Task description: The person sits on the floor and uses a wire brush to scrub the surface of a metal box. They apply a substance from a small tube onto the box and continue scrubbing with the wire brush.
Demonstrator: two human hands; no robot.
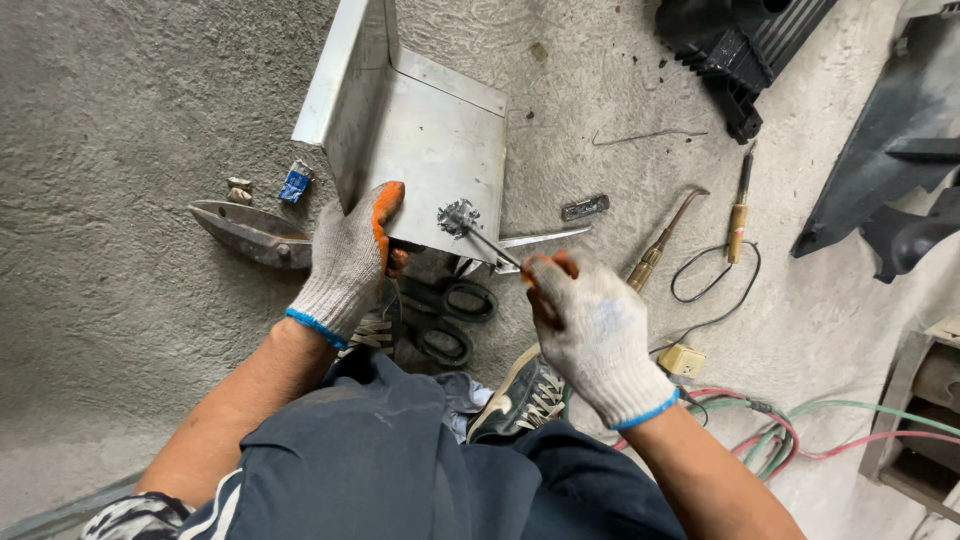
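Steel, one bent sheet (420, 140), is standing on the concrete floor (120, 150). One left hand (350, 260), gloved, is gripping its lower edge. One right hand (590, 330), gloved, is pinching one thin rod (490, 243), whose tip is touching a rough spot on the sheet. Two shoes (525, 395), one pair of scissors (445, 320), two torches (665, 240) and two hoses (820, 430) are lying nearby.
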